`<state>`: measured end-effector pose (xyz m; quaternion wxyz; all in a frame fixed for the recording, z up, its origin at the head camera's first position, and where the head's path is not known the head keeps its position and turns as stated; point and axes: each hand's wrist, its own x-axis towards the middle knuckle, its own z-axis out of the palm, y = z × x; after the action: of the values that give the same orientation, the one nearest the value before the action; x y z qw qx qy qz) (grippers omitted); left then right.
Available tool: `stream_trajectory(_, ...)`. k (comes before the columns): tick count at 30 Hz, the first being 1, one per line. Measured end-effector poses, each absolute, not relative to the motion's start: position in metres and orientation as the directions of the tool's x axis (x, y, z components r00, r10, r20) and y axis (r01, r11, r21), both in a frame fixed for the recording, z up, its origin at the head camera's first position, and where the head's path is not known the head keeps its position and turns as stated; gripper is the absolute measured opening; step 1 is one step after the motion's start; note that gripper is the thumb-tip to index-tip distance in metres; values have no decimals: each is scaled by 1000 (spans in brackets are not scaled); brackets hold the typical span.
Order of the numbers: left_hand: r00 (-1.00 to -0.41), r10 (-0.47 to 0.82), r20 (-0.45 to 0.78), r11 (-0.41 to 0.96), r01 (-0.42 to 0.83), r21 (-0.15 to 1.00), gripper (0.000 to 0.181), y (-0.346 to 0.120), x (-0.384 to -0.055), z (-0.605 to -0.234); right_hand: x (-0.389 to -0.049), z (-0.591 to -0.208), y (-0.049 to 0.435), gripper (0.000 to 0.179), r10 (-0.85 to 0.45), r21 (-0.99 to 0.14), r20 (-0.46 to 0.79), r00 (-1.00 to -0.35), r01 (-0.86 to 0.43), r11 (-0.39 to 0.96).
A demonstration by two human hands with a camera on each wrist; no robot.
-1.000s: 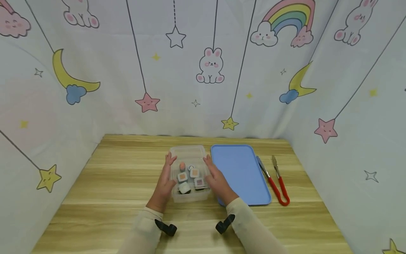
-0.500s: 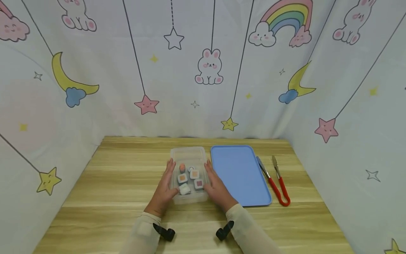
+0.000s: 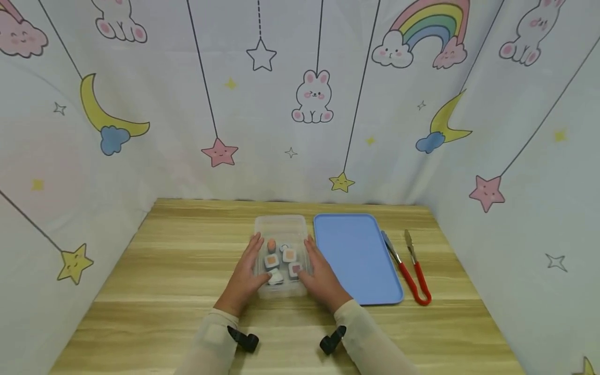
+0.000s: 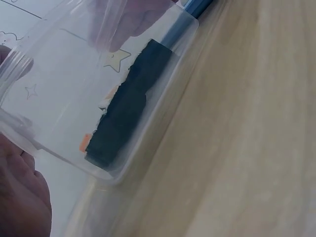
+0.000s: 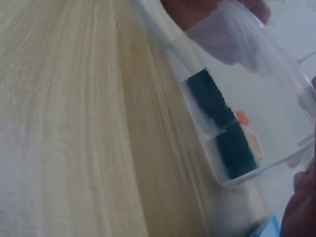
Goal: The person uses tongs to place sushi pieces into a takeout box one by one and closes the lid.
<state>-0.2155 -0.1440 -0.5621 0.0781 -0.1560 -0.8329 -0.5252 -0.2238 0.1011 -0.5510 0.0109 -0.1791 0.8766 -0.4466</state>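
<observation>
Gripping one clear box of five sushi pieces, left hand and right hand

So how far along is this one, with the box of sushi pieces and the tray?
Early. Nothing looks done: the blue tray is bare and the red-handled tongs lie untouched to its right. In hand: the left hand and right hand grip the sides of the clear plastic box, on the wooden table. The sushi pieces are all inside the box.
</observation>
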Motion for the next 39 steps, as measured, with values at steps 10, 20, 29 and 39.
stream_trajectory(10, -929, 222, 296, 438, 367, 821, 87, -145, -212, -560, -210, -548, 99, 77, -273, -783, 151, -950, -284, 553)
stream_trajectory(20, -934, 291, 206, 594, 346, 727, 77, -162, -226, -528, -232, -510, 105, 82, -344, -651, 13, -939, -269, 710)
stream_trajectory(29, -905, 402, 139, 754, 413, 511, 75, -146, -296, -504, -304, -493, 93, 85, -385, -429, 24, -922, -358, 829)
stream_trajectory(39, -889, 426, 169, 813, 458, 359, 75, -141, -299, -527, -313, -524, 84, 84, -383, -328, -4, -924, -360, 873)
